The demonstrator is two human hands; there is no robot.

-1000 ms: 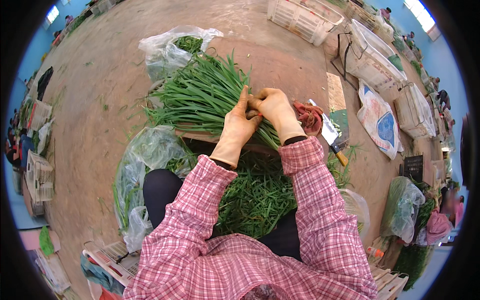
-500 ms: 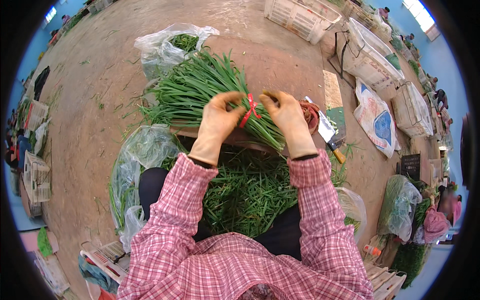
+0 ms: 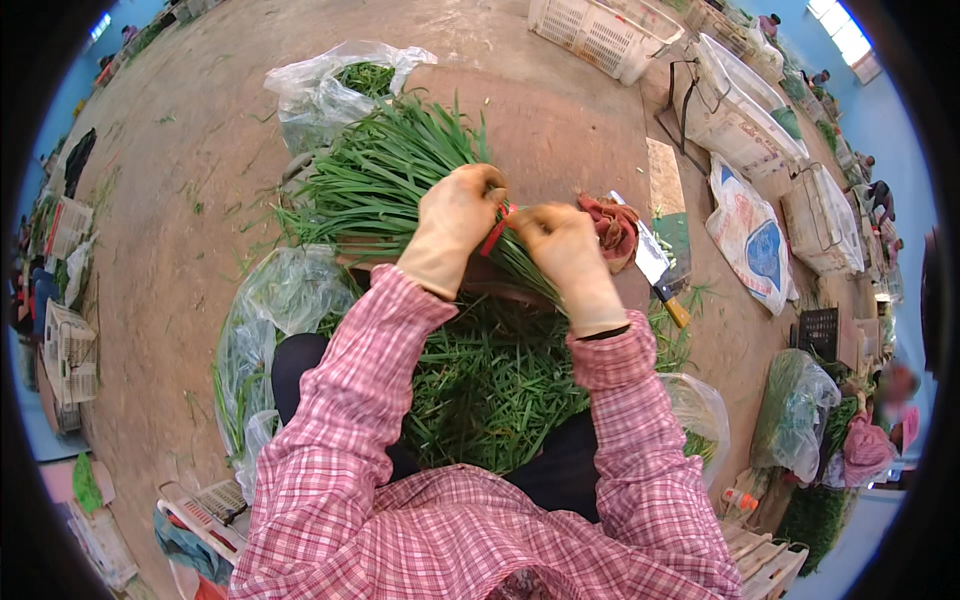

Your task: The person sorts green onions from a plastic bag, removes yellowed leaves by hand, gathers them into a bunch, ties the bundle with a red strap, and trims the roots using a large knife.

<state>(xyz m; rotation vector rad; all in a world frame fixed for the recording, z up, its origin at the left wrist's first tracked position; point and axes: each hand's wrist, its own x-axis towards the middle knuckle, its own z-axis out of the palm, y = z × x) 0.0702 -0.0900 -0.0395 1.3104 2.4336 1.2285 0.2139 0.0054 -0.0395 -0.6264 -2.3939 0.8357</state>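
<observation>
A big bunch of green Chinese chives (image 3: 385,185) lies across a low board, leaf ends to the left and cut stalks to the lower right. Around its stalks runs a red ribbon (image 3: 494,238). My left hand (image 3: 452,222), in a pale stained glove, is closed at the ribbon's left side, fingertips bent in by the knot. From the right, my right hand (image 3: 568,258), gloved the same, pinches at the ribbon's other side. Both hands partly hide the knot and ribbon ends. Just right of my right hand lies a crumpled reddish-brown cloth (image 3: 610,228).
A cleaver (image 3: 655,262) with a wooden handle lies right of the cloth. Chive trimmings (image 3: 500,385) heap between my knees. Plastic bags of greens (image 3: 300,295) stand at the left and far side. White crates (image 3: 600,40) and a printed sack (image 3: 752,240) stand at the right.
My hands have come closer together over the ribbon and their fingers have closed in on it. The left hand has moved slightly up and right, the right slightly down. The bunch stays in place.
</observation>
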